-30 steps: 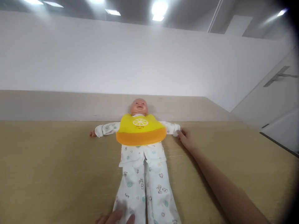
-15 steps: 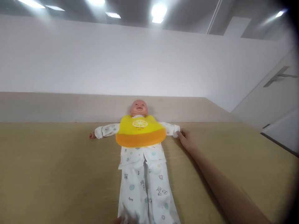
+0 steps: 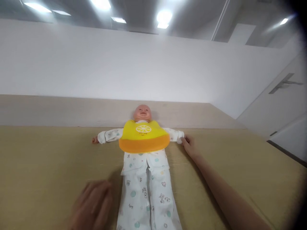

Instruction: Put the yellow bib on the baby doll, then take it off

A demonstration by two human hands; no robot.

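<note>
A baby doll lies on its back with both arms stretched out sideways. It wears a white printed top and trousers. On its chest rests a yellow bib with an orange pocket and a citrus-slice print. My right hand is closed around the end of the doll's arm, thumb against the white sleeve cuff; the doll's hand there is hidden. Motion blurs my left hand, over the wooden surface left of the trousers and apart from them. Its finger posture is unclear.
The doll lies on a light wooden tabletop. A pale panel borders it behind the doll's head, with a white wall beyond. At the right is a door with a metal handle.
My left hand has come up from the bottom edge, off the trousers, to the left of the doll's legs. My right hand stays at the cuff. The view has tilted slightly.
</note>
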